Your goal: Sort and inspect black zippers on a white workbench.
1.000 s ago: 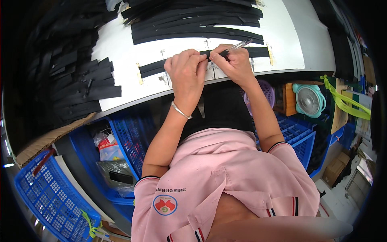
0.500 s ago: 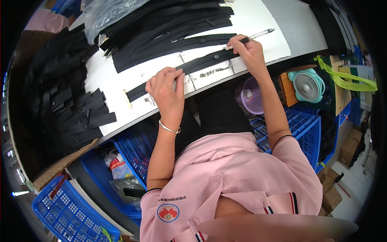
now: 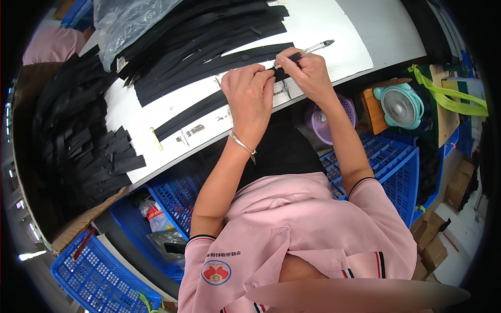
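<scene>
Far left I see a blue basket, low beside the table, and above it a heap of black strips. Next, a clear plastic bag by more black strips, a long stack on the white board. Below the stack: yellow tape, then the worked strip, lying on the board near the table's front edge, running under the hands. Left hand: fingers bunched down on that strip; can't tell if it pinches or only presses. Right hand, just beside it: grasping a pen, clear barrel slanting up to the right, lower end near the left fingertips. Further right, under the table edge: purple basket, then a turquoise fan.
</scene>
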`<action>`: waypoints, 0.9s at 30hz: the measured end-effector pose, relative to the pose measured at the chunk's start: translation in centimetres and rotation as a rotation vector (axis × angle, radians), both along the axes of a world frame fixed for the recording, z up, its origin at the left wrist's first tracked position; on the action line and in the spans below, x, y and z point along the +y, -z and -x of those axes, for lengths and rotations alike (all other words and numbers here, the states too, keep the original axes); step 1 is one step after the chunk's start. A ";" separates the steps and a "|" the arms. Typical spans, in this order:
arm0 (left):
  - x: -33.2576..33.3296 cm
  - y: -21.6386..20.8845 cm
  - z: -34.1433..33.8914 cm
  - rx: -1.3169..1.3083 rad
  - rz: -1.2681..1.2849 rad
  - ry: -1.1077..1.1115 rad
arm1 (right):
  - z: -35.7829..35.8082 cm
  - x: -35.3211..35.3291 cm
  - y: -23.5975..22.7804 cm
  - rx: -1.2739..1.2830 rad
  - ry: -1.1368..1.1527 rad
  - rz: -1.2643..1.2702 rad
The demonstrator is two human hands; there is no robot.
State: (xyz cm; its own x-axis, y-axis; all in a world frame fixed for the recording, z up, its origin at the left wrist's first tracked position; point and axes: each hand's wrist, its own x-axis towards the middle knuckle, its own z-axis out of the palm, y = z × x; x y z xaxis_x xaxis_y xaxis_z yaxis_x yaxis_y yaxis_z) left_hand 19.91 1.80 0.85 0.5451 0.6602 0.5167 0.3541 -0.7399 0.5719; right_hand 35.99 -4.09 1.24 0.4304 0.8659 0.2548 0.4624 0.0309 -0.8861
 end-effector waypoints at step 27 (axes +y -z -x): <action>5.2 0.7 -0.7 0.176 0.126 0.092 | -1.2 -1.7 0.9 0.220 -0.067 -0.052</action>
